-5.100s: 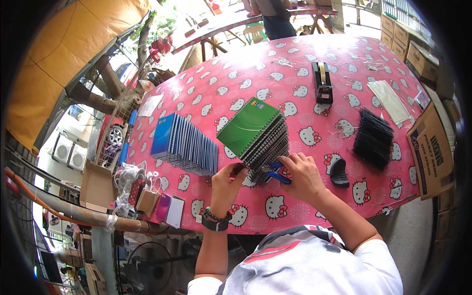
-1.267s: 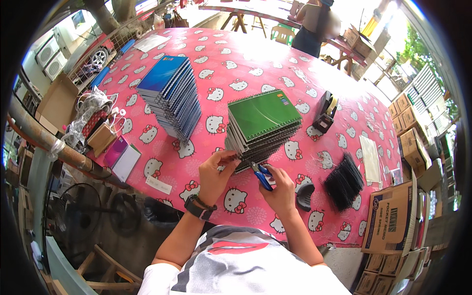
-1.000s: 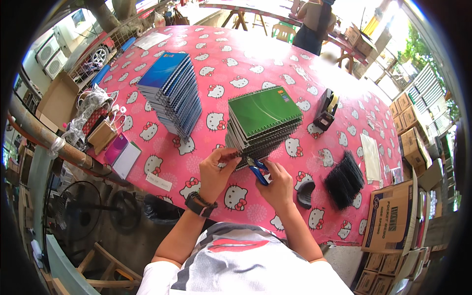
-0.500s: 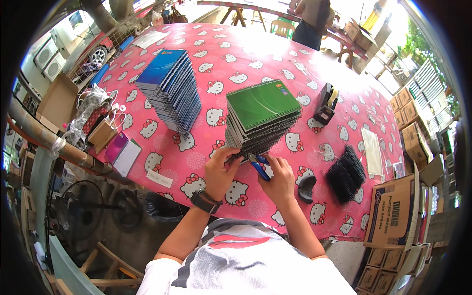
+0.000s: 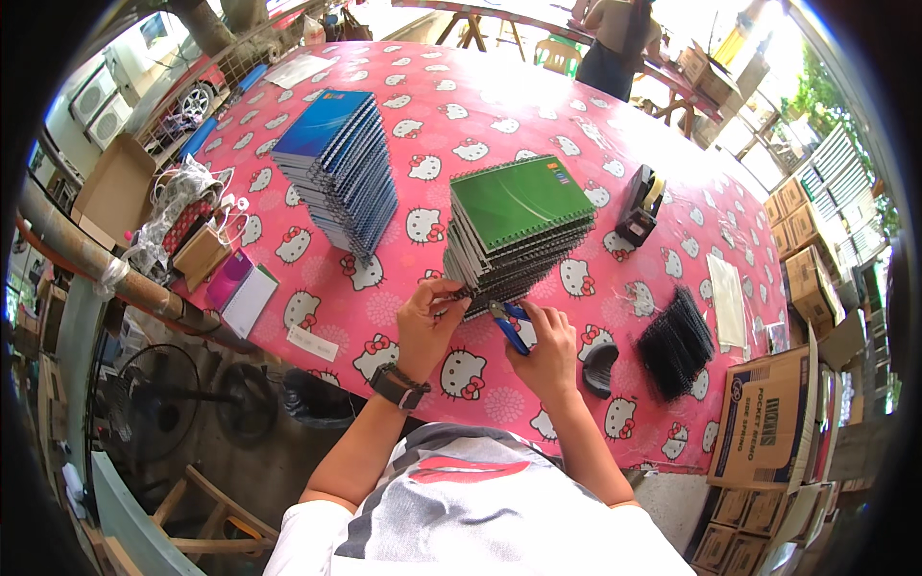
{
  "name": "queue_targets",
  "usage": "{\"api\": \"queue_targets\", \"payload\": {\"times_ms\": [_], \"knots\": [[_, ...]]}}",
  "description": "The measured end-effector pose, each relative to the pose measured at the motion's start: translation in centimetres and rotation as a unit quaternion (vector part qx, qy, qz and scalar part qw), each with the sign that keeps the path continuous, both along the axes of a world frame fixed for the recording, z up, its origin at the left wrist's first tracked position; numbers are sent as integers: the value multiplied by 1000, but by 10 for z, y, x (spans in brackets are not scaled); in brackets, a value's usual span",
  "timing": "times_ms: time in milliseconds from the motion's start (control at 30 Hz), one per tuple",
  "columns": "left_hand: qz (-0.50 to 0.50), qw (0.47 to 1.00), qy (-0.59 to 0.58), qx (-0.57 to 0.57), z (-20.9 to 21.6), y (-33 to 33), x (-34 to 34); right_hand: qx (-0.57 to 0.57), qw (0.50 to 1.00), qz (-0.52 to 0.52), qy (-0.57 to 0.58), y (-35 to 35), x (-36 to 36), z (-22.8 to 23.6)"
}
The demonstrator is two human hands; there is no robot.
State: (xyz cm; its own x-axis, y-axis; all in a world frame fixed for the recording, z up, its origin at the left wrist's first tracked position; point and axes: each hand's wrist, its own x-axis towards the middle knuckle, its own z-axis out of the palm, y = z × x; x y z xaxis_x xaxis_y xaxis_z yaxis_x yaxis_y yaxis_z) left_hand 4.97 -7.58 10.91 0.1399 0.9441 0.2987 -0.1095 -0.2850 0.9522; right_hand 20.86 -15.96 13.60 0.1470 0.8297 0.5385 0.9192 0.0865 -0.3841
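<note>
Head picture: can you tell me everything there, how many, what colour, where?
table: one, pink, middle
green notebooks: one stack, green-topped, middle
blue notebooks: one stack, blue, left
pliers: one, blue-handled, before green notebooks
tape dispenser: one, black, right of green notebooks
wire coils: one pile, black, table's right
curved piece: one, black, beside coils
notepad: one, purple and white, table's left
cardboard boxes: several, brown, right
fan: one, dark, lower left
other person: one, dark bottoms, back
left hand: one, bare, at green notebooks
right hand: one, bare, holding pliers
</note>
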Motion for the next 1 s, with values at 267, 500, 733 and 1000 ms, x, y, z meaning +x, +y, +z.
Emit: {"api": "queue_targets", "payload": {"times_ms": [267, 500, 733, 1000], "knots": [[-13, 1000, 2, -13, 3, -1, 3, -83, 991, 1, 109, 1, 2, -16], [-9, 999, 5, -38, -1, 1, 1, -39, 999, -9, 16, -2, 1, -11], [-5, 998, 66, -5, -2, -6, 6, -101, 991, -3, 83, 2, 2, -19], [-36, 979, -133, -150, -23, 17, -14, -91, 989, -2, 117, -7, 4, -28]]}}
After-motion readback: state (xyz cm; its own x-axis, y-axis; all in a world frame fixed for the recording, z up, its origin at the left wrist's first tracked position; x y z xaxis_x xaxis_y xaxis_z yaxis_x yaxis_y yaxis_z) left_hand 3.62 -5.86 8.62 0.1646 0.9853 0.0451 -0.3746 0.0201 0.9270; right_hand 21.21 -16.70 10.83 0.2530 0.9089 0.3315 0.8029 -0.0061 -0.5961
